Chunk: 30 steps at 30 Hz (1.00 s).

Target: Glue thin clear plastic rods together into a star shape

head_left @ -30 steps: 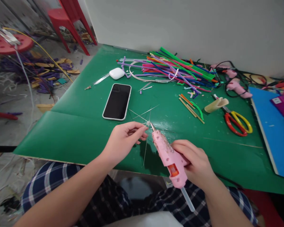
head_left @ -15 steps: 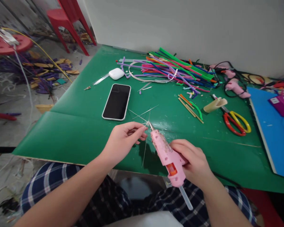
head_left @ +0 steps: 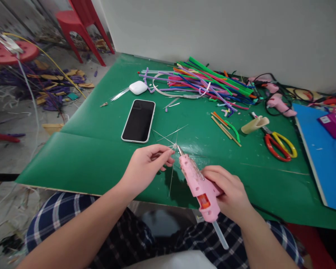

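Between thumb and fingers, my left hand [head_left: 147, 162] pinches a star-shaped bundle of thin clear strands [head_left: 172, 173] that cross at one centre. My right hand [head_left: 226, 186] is wrapped round the handle of a pink hot glue gun [head_left: 194, 177]. A clear glue stick [head_left: 220, 235] juts from the gun's rear end. The metal nozzle points up and left, at the strands' crossing point; whether it touches cannot be told. Both hands are above the near edge of the green table [head_left: 100, 160].
A phone [head_left: 138, 121] and white case [head_left: 138, 87] lie to the left. Colourful pipe cleaners [head_left: 201, 80] are heaped at the back. On the right are thin sticks [head_left: 224, 129], a cut tube [head_left: 254, 125], scissors [head_left: 280, 145], another pink glue gun [head_left: 280, 104] and a blue board [head_left: 322, 157].
Almost nothing differs. The glue gun's nozzle has shifted very slightly to the right, while my left hand and the strands hold their place.
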Tool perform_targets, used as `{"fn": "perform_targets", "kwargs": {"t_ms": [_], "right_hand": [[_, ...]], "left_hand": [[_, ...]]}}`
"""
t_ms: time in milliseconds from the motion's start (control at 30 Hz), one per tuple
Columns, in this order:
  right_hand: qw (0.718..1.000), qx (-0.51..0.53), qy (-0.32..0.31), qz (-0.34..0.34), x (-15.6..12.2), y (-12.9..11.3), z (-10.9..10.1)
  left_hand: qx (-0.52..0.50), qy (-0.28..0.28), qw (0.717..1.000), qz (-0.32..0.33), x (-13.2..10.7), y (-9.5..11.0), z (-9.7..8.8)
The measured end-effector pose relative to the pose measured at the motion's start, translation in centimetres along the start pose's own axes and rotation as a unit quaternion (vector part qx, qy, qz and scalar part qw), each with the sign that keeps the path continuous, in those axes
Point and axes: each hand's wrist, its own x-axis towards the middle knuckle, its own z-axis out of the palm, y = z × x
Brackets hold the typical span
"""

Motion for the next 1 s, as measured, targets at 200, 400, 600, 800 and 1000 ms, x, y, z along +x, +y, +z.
{"fn": "perform_targets", "kwargs": {"t_ms": [200,400,600,800,1000], "right_hand": [[1.000,-0.002,0.000,0.009,-0.17,0.19,-0.06],[1.000,-0.008,0.013,0.001,0.06,-0.10,-0.01],[1.000,-0.005,0.012,-0.008,0.34,-0.37,0.21],[1.000,-0.003,0.007,-0.016,0.45,-0.56,0.28],[1.000,-0.004,0.004,-0.018,0.31,-0.49,0.17]], "left_hand": [[0.000,0.002,1.000,-0.002,-0.07,0.11,-0.04],[0.003,0.003,1.000,-0.001,-0.01,0.06,-0.01],[-0.005,-0.001,1.000,-0.002,-0.05,-0.11,-0.02],[-0.003,-0.007,1.000,0.002,-0.06,0.10,0.01],[-0.005,-0.008,1.000,0.008,-0.07,0.01,-0.01]]}}
